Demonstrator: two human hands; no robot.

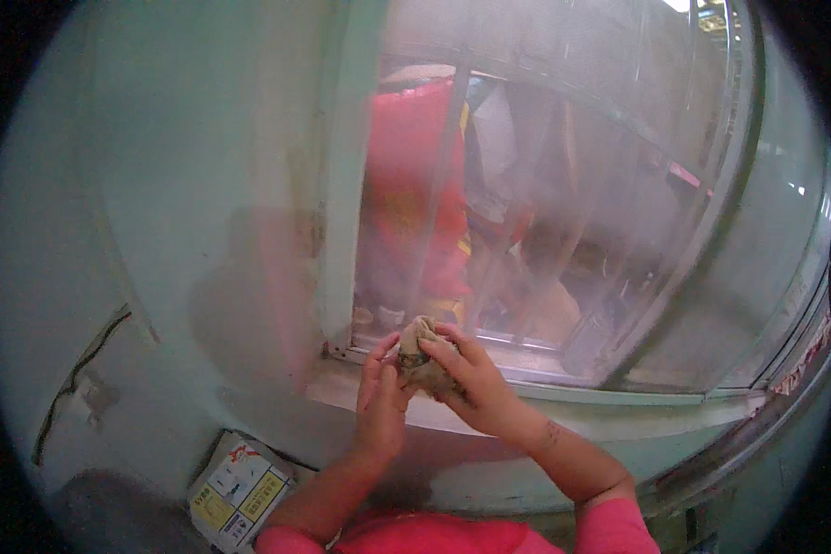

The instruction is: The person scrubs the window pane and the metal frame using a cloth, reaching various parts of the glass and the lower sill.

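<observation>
Both hands are raised in front of a sliding glass window [526,242], just above its sill. A bunched, soiled beige cloth [426,367] is between them. My right hand [474,377] grips the cloth from the right, its fingers curled over the top. My left hand [382,398] is pressed to the cloth's left side, with its thumb and fingers upright around it. Dark stains mark the cloth near the left fingertips. What lies inside its folds is hidden.
The pale window sill [561,419] runs below the glass. A red sack [415,180] and other goods show behind hazy glass and vertical bars. A printed cardboard box [242,492] stands at lower left. A dark cable [76,381] runs along the pale green wall [201,159].
</observation>
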